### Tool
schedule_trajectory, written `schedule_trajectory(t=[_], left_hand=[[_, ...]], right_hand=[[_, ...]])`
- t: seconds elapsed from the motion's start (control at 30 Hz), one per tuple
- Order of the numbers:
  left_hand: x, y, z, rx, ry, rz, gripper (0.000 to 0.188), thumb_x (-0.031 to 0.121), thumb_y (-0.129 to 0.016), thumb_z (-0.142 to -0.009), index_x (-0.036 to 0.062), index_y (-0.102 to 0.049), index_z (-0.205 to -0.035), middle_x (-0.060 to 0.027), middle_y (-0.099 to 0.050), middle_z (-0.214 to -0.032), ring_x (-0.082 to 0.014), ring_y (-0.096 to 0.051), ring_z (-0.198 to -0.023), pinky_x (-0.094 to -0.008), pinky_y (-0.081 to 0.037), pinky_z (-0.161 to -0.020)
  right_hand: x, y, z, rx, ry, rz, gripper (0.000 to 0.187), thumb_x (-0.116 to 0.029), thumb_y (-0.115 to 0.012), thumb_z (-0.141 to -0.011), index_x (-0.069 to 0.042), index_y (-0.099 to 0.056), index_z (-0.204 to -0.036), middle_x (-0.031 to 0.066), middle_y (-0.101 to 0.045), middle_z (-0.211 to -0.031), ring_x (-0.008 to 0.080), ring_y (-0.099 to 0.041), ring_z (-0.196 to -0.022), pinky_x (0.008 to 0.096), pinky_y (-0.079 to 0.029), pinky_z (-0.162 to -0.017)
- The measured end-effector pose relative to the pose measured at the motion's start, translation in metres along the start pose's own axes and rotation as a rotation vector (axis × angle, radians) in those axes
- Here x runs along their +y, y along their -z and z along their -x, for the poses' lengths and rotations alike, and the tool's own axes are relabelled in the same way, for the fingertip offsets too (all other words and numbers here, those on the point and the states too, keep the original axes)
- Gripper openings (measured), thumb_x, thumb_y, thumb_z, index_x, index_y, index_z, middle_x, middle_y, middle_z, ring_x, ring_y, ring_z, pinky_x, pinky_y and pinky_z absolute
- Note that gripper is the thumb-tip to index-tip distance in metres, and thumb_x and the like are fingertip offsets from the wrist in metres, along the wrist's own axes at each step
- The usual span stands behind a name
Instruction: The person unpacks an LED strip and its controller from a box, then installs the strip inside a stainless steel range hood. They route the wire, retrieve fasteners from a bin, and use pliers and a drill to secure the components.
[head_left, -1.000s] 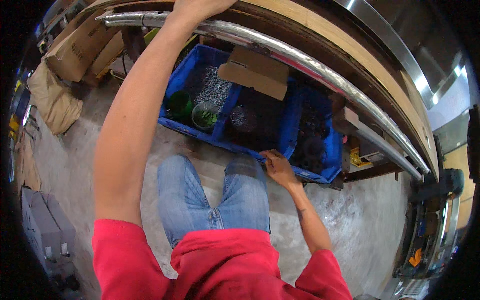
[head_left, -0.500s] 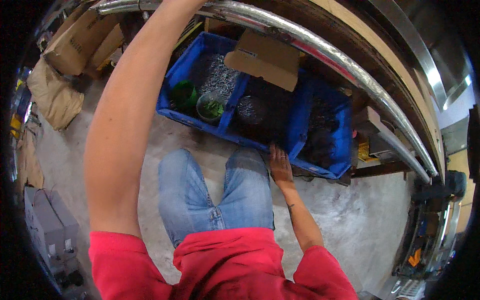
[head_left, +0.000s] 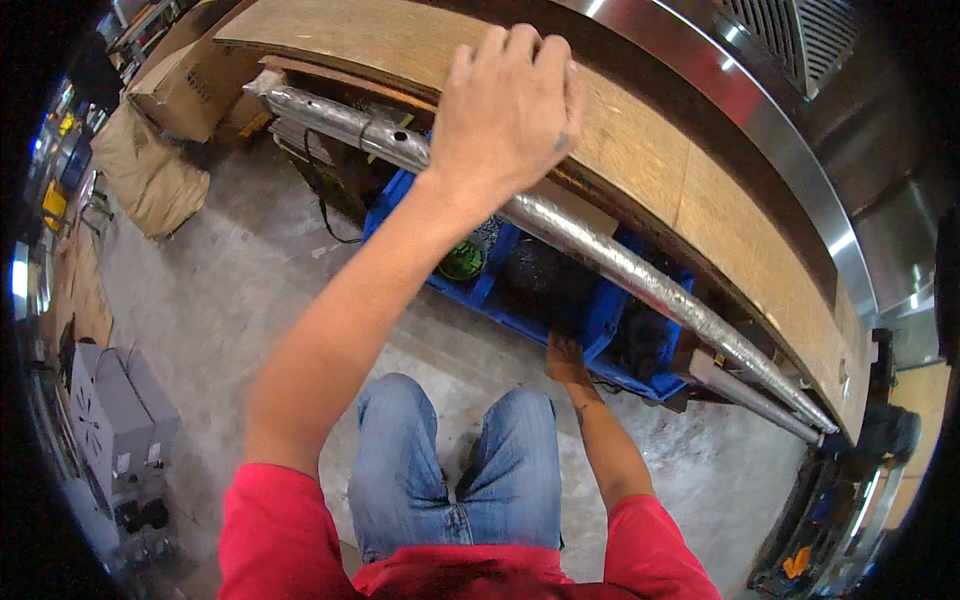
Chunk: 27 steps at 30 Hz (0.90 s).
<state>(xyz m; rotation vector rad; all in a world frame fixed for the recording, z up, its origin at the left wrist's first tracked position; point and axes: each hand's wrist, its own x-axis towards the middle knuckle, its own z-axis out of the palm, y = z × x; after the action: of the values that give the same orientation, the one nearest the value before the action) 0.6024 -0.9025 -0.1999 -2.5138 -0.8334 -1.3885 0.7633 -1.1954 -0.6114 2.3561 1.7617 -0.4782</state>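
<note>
My left hand (head_left: pixel 510 110) is over the wooden bench top (head_left: pixel 665 165), above the silvery metal pipe along its front. Its fingers are curled and their tips are turned away, so whatever they hold, if anything, is hidden. Low under the bench, my right hand (head_left: pixel 563 358) grips the front rim of a blue divided bin (head_left: pixel 510 318); its fingertips are lost in shadow. Inside the bin's left compartment, partly behind my left forearm, are a green thing (head_left: pixel 462 260) and small silvery pieces (head_left: pixel 487 232). Dark contents fill the other compartments.
The silvery pipe (head_left: pixel 620 265) crosses above the bin. Brown cardboard boxes (head_left: pixel 190 90) and a crumpled brown sack (head_left: pixel 150 185) lie at the far left. A grey box (head_left: pixel 120 415) stands on the concrete floor at the left. Stainless-steel panels (head_left: pixel 760 140) rise behind the bench.
My left hand, out of the picture before, now shows over the bench top. The view has tipped up, and the bench and pipe now cover more of the bin. My right hand stays at its rim.
</note>
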Motion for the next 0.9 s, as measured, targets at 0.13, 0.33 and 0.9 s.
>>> schedule_trajectory(t=[0.13,0.33,0.9], left_hand=[[0.004,-0.002,0.0,0.0,0.044,0.037,0.019,0.022,-0.057,-0.092,0.0036,-0.063,-0.091,-0.0153,-0.062,-0.093,-0.0307,-0.06,-0.092,-0.0451,-0.046,-0.078],[-0.001,0.02,-0.002,-0.094,0.1,0.11,0.016,0.017,-0.057,-0.094,0.0045,-0.064,-0.101,-0.0135,-0.063,-0.099,-0.0318,-0.06,-0.095,-0.0449,-0.046,-0.082],[0.037,0.101,0.458,-1.256,1.157,0.538,0.031,0.018,-0.058,-0.097,0.0014,-0.054,-0.123,-0.0297,-0.068,-0.105,-0.0444,-0.066,-0.106,-0.0529,-0.054,-0.085]], right_hand=[[-0.057,0.056,-0.021,-0.03,-0.066,-0.149,0.047,-0.015,-0.054,-0.09,0.001,-0.056,-0.134,0.0291,-0.055,-0.137,0.0486,-0.057,-0.119,0.0544,-0.047,-0.102],[-0.151,0.052,0.005,-0.22,0.196,-0.484,0.04,-0.012,-0.056,-0.089,-0.002,-0.062,-0.127,0.0271,-0.065,-0.119,0.0438,-0.061,-0.117,0.0524,-0.048,-0.103],[-0.156,0.034,-0.23,0.246,0.307,-0.39,0.037,-0.012,-0.06,-0.089,-0.003,-0.063,-0.125,0.0266,-0.066,-0.116,0.0465,-0.063,-0.108,0.0517,-0.052,-0.093]])
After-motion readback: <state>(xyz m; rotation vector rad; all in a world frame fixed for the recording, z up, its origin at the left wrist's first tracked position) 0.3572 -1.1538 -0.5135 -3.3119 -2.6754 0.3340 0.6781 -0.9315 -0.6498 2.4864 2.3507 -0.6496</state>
